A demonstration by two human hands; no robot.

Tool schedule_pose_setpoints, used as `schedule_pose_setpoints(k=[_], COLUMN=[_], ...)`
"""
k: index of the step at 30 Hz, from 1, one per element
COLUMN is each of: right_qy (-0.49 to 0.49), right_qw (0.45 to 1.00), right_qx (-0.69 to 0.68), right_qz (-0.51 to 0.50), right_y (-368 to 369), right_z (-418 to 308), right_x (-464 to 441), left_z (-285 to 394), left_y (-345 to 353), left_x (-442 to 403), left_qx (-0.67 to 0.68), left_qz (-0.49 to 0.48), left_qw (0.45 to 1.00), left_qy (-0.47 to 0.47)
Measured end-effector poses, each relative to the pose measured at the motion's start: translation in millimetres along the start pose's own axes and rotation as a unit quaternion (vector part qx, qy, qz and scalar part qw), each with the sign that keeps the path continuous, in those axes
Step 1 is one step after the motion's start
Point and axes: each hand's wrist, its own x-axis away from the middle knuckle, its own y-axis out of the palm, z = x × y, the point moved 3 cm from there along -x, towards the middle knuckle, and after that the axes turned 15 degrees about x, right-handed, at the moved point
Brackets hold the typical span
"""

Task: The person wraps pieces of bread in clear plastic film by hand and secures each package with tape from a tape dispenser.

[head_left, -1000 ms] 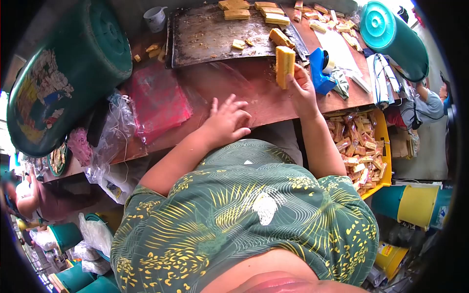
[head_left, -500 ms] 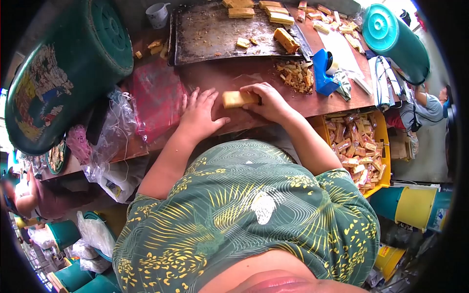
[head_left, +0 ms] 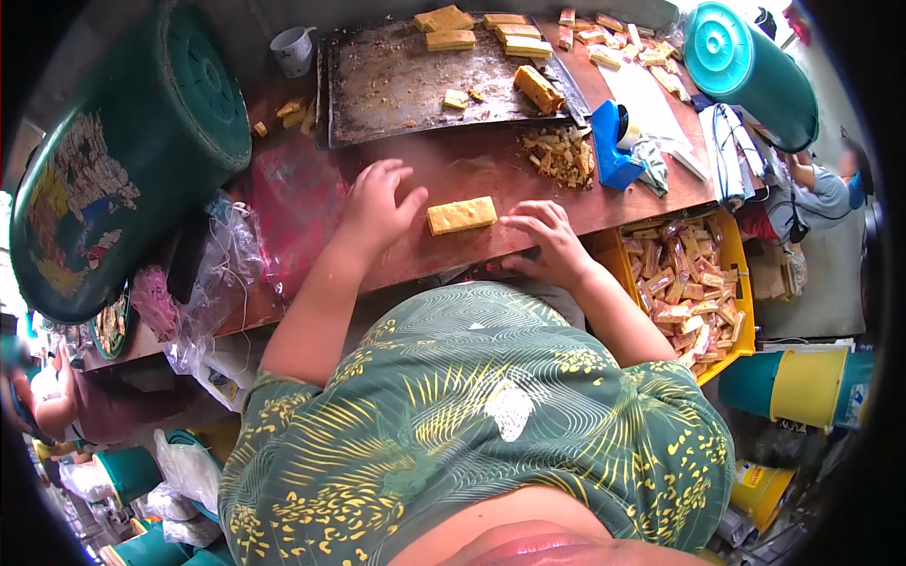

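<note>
Since half a second ago, the right hand [head_left: 545, 243] has been letting go of the yellow cake bar [head_left: 461, 216] and drawing back a little to the right; the bar is now lying flat on the reddish-brown table [head_left: 559, 209], near its front edge, between the two hands; the left hand [head_left: 376, 209] is now rising from the surface on the other side.

Around this place many things are standing: beyond the hands, a dark baking tray [head_left: 387, 85] is carrying several light bars [head_left: 453, 40], a small piece [head_left: 456, 99] and one browner block [head_left: 538, 90]; between the tray and the right hand, a heap of crumbs [head_left: 559, 158] is lying, with a blue tape dispenser [head_left: 615, 151] standing just beside it; at the right, a yellow crate [head_left: 746, 351] is holding many bars [head_left: 684, 292], close to the right forearm; at the left, pink plastic sheets [head_left: 293, 198] and clear plastic [head_left: 226, 255] are covering the table, and a large green barrel [head_left: 123, 170] is taking up that side.

Concerning the grip, the right hand is holding its thumb and fingers well apart, the fingertips pointing at the right end of the bar, just beside it; the left hand is keeping its fingers half bent and its thumb separated, near the left end; both hands are appearing free of the bar.
</note>
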Motion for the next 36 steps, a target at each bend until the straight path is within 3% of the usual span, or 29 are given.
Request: schedule_pose_setpoints(k=[2, 5, 7, 9, 12, 15, 17, 21, 22, 25, 26, 29, 33, 36], right_qy=[-0.006, 0.009, 0.014, -0.067, -0.088, -0.092, -0.078, -0.089, -0.075, -0.014, 0.038, 0.063, -0.071, 0.002], right_qw=[0.997, 0.987, 0.994, 0.99, 0.994, 0.993, 0.977, 0.992, 0.997, 0.998, 0.986, 0.977, 0.995, 0.998], right_qx=[0.075, 0.157, 0.096, 0.068, 0.012, 0.032, 0.102, 0.036, 0.02, -0.066, -0.159, -0.205, -0.064, -0.037], right_qz=[-0.034, 0.033, 0.056, 0.101, 0.07, 0.072, 0.17, 0.076, -0.029, -0.011, 0.012, 0.016, -0.015, -0.06], right_y=[-5, 11, 11, 6, -16, -41, -58, -42, -37, -35, -35, -28, -10, -5], right_z=[0, 4, -14, -35, -42, -33, -38, -18, -12, -16, -21, -20, -11, -10], right_x=[23, 33, 21, 3, -27, -58, -76, -91, -92, -87, -86, -81, -74, -69], left_z=[-19, -7, -11, -1, 13, 32, 56, 85, 92, 93, 93, 86, 92, 94], left_y=[13, 20, 29, 26, 18, 8, -1, -10, -12, -8, -7, 2, 2, 1], left_x=[-22, -45, -57, -64, -69, -59, -49, -29, -25, -20, -19, -15, -13, -6], left_qx=[0.001, 0.004, -0.013, -0.057, 0.014, 0.238, 0.261, 0.206, 0.164, 0.051, 0.013, -0.053, -0.045, 0.044], left_qz=[0.037, 0.009, -0.033, -0.055, -0.111, -0.151, -0.175, -0.176, -0.174, -0.167, -0.171, -0.139, -0.141, -0.116], left_qw=[0.999, 0.994, 0.994, 0.994, 0.992, 0.954, 0.947, 0.962, 0.97, 0.981, 0.981, 0.982, 0.987, 0.986], left_qy=[0.033, -0.109, -0.108, -0.081, -0.058, -0.1, -0.063, 0.033, 0.046, 0.083, 0.087, 0.119, 0.066, 0.113])
